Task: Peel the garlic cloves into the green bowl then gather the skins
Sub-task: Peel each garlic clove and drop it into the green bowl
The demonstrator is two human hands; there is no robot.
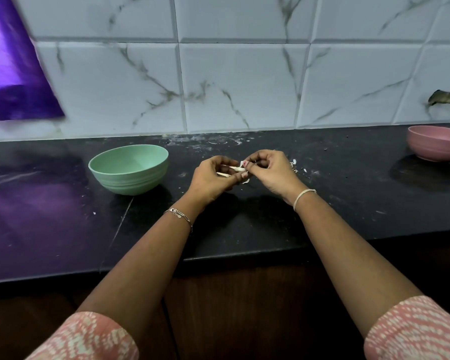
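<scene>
Both hands, left (213, 175) and right (268, 168), pinch a garlic clove (237, 168) between curled fingertips.

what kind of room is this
Most likely a home kitchen: a dark stone counter runs along a marble-look tiled wall, a green bowl and a pink bowl sit on it, and the left hand and right hand pinch a garlic clove above it.

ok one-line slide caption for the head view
Left hand and right hand peel a garlic clove above the black counter, green bowl to their left, pink bowl far right.
</scene>
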